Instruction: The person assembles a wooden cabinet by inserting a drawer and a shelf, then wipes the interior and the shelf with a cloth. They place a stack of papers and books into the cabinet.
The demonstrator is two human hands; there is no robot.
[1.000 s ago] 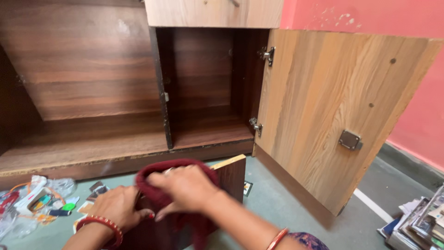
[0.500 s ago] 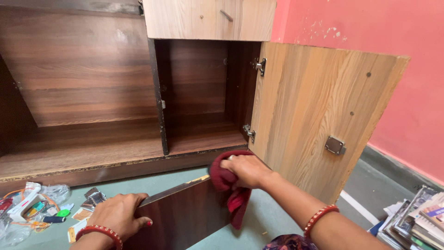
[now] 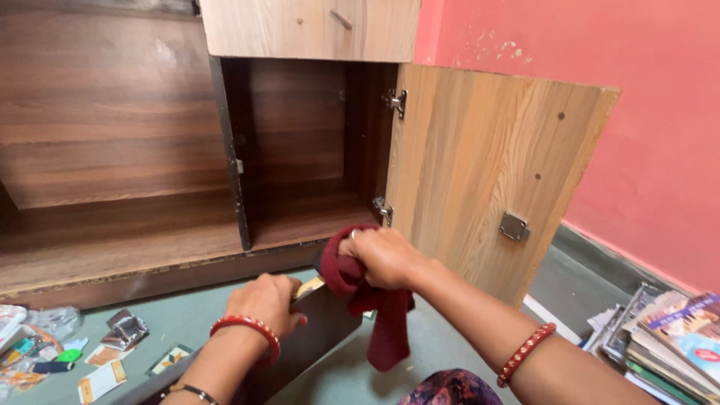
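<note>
The fingers of the right hand (image 3: 384,256) are curled tight around a bunched dark red cloth (image 3: 367,300), whose loose end hangs down below the fist. The fingers of the left hand (image 3: 264,298) are pressed together over the top edge of a dark brown wooden board (image 3: 315,337), which stands on edge on the floor (image 3: 187,330) and slants toward the lower left. The cloth sits at the board's upper right end, touching it, just right of the left hand.

Behind the board an open cabinet (image 3: 300,150) shows a bare compartment; its light wooden door (image 3: 487,172) stands swung out to the right of the board, close to the right forearm. Left of the board, scraps and small packets (image 3: 97,352) lie scattered on the floor. Far right of the board is a stack of books and magazines (image 3: 667,337) by the pink wall (image 3: 637,75), with bare floor between.
</note>
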